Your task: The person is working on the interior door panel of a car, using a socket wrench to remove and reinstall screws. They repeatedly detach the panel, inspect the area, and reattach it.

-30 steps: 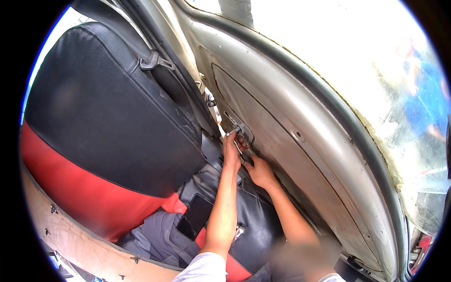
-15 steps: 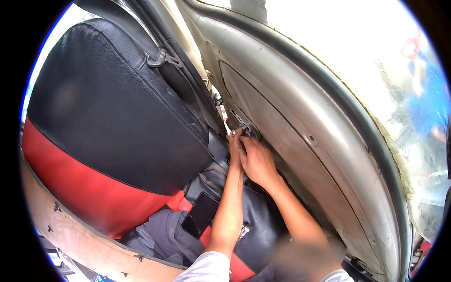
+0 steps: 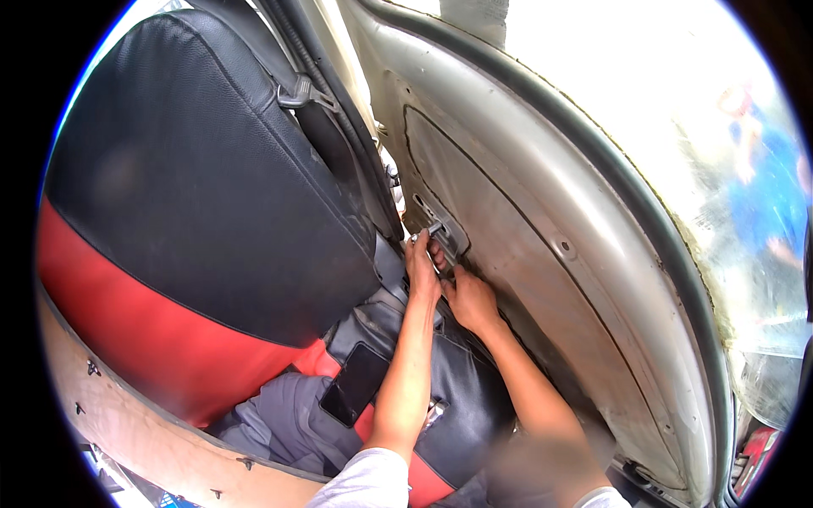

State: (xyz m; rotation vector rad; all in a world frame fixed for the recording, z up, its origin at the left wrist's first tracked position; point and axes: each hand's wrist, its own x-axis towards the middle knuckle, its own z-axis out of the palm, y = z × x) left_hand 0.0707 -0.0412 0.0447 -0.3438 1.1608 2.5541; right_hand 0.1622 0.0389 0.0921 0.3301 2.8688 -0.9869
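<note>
hands [image 3: 445, 279] on grey bracket [image 3: 446, 237], door panel [image 3: 542, 279]

Your left hand [image 3: 422, 269] covers part of the small grey bracket [image 3: 446, 240] on the door panel [image 3: 542, 279]; what the fingertips pinch is too small to tell. Your right hand [image 3: 471, 298] hides the panel's lower seam. Figures beyond the window [image 3: 745, 169] are blurred. Your right elbow is smeared out.
</note>
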